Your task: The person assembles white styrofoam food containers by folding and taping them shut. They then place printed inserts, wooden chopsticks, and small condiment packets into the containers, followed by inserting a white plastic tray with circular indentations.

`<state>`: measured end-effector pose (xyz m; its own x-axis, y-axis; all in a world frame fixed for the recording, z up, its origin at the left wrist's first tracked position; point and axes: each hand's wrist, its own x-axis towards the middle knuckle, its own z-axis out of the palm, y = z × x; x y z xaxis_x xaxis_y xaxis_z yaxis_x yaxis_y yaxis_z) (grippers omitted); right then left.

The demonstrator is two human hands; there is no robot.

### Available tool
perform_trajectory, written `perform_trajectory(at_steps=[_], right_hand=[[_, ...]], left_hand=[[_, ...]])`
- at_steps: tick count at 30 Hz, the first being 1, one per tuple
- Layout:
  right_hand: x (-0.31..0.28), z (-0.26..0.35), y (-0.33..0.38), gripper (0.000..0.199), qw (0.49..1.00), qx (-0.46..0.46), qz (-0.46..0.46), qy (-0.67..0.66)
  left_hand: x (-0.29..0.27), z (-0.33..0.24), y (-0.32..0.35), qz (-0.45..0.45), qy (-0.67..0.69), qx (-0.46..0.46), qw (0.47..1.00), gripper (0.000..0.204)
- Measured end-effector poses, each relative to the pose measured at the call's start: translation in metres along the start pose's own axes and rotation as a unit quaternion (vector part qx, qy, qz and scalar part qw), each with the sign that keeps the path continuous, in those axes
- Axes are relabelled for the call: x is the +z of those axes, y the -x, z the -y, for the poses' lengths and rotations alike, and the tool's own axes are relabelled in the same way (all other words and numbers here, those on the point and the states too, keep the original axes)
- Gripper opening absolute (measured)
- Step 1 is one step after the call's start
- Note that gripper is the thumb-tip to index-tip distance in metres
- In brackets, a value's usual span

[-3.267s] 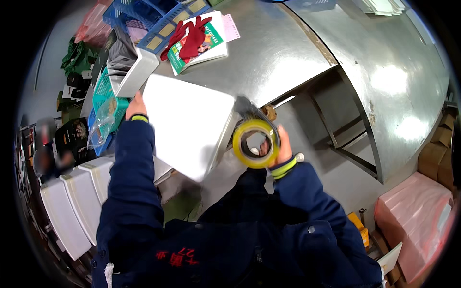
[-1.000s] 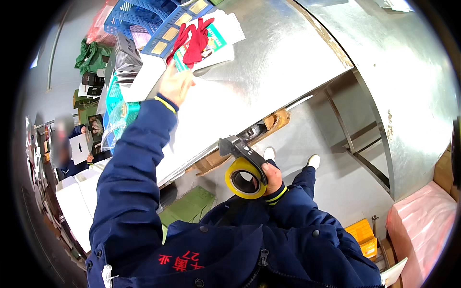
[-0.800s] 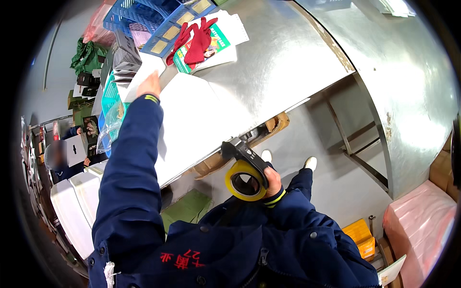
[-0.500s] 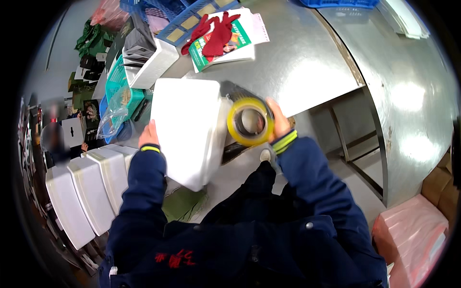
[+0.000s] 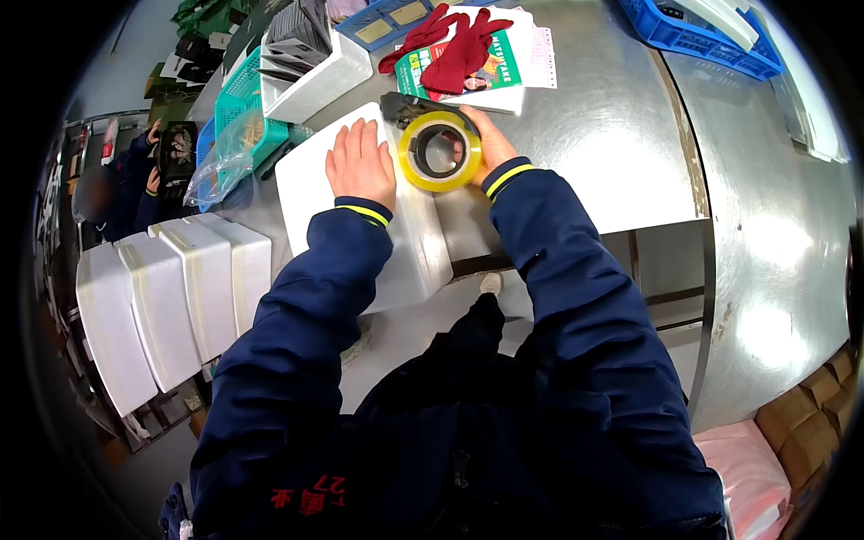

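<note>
A white foam box (image 5: 409,236) is set at the near edge of the steel table (image 5: 589,157), and its near end appears to jut past that edge. The left hand (image 5: 362,166) is laid palm down on the box, its fingers extended and closed on nothing. A black tape dispenser (image 5: 407,110) with a roll of yellow tape (image 5: 438,184) is grasped by the right hand (image 5: 490,148) near the box's far right corner; whether the box is touched by it cannot be told.

For steadiness, the left palm is best pressed straight down over the part borne by the table, since the overhanging end may tip. The left fingertips, lying just beside the roll, should be guarded from the dispenser. A smooth, even pull should leave fewer wrinkles, and the red gloves (image 5: 468,49) beyond the box should be given room.
</note>
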<state>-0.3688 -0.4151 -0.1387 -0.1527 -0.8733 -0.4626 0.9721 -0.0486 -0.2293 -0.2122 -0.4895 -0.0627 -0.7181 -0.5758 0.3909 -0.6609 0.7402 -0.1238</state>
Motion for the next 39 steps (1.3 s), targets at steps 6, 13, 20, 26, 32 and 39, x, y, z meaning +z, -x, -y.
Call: perform_trajectory(at_steps=[6, 13, 20, 26, 32, 39], right_hand=[[0.000, -0.004, -0.003, 0.020, 0.999, -0.021, 0.006, -0.032], [0.003, -0.003, 0.000, 0.021, 0.999, -0.022, 0.013, -0.038], [0.003, 0.000, 0.006, 0.022, 0.998, -0.014, 0.026, -0.052], [-0.006, -0.007, 0.032, 0.021, 0.996, -0.032, -0.016, -0.083], [-0.082, -0.080, 0.173, 0.029, 0.996, -0.054, -0.012, -0.075], [-0.112, -0.172, 0.262, 0.035, 0.987, -0.074, -0.036, -0.141]], left_hand=[[-0.005, -0.004, -0.001, -0.013, -0.013, 0.048, 0.999, 0.024], [-0.028, -0.016, 0.023, -0.016, 0.071, 0.065, 0.995, 0.020], [-0.045, -0.030, 0.066, 0.051, 0.060, 0.064, 0.995, 0.037], [-0.046, -0.032, 0.060, 0.053, 0.050, 0.105, 0.992, 0.036], [-0.050, -0.035, 0.061, 0.046, 0.010, 0.156, 0.987, 0.041], [-0.054, -0.036, 0.058, 0.065, 0.024, 0.216, 0.974, 0.047]])
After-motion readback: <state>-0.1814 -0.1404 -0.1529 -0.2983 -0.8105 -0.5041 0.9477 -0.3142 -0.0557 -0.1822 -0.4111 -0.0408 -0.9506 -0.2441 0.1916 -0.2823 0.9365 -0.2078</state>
